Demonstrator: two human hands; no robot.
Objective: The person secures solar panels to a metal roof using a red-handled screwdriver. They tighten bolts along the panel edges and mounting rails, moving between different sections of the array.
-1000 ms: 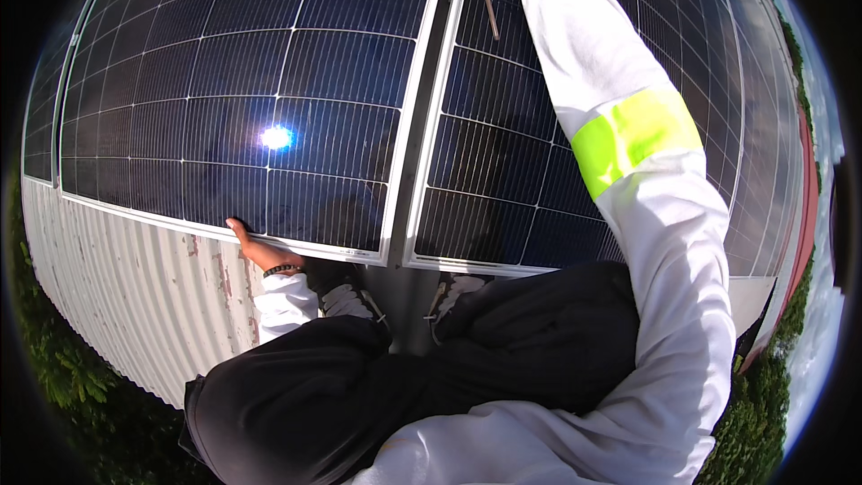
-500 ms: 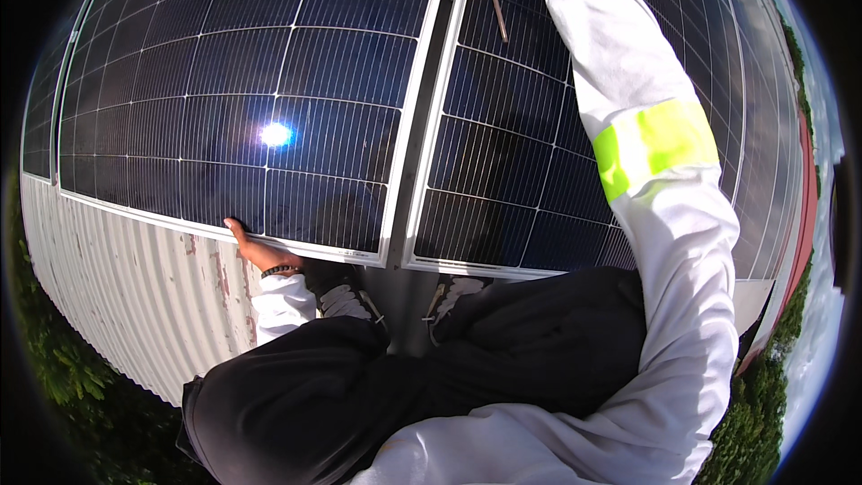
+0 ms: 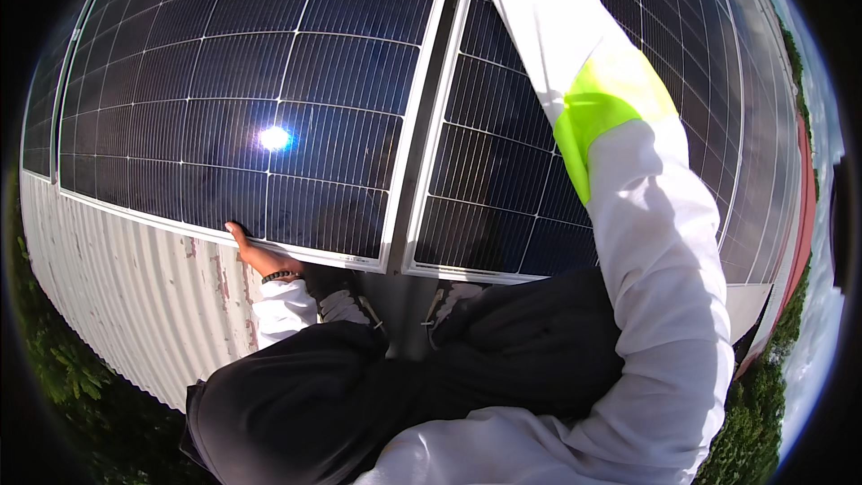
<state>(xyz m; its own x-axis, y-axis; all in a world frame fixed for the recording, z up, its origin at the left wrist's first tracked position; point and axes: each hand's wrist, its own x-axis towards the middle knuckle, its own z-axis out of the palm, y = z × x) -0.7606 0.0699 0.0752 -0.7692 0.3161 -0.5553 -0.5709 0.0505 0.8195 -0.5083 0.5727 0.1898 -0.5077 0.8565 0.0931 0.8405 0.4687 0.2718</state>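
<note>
Solar panel [image 3: 242,81] lay left of the gap [image 3: 419,153], its near edge held by the left hand [image 3: 262,258], while the right sleeve [image 3: 655,216] had swung toward the gap's far end, so the right hand's grip and progress could not be told.

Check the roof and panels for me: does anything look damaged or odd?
Yes: reddish-brown streaks mark the pale corrugated roof beside the left hand, as if its coating were flaking. The bright spot on the left solar panel looks like sun glare, not damage.

Bright sunlight glares off the left panel [image 3: 247,94].
</note>
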